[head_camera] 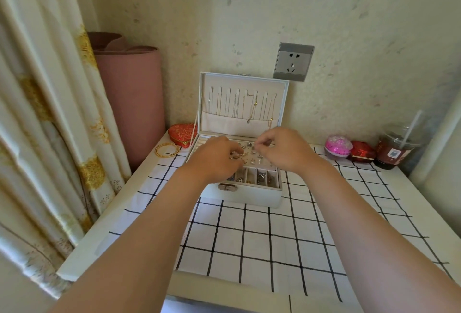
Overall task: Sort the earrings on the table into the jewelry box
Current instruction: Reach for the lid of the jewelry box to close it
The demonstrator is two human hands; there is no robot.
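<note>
A white jewelry box (252, 196) stands open at the back of the table, its lid (243, 100) upright with several necklaces hanging inside. Its tray carries several earrings (253, 155) on a pad, and small compartments (262, 178) along the front hold more jewelry. My left hand (214, 160) hovers over the left of the tray, fingers curled around small gold earrings (237, 156). Over the tray's back right, my right hand (282, 150) pinches something tiny between thumb and fingertips; what it is cannot be made out.
A checked cloth (249, 237) covers the white table. Gold bangles (166, 150) and a red heart box (183, 133) lie left of the box. A pink ball (338, 146), a red box (363, 154) and a lidded drink with straw (396, 148) stand at the right. A curtain (50, 113) hangs at left.
</note>
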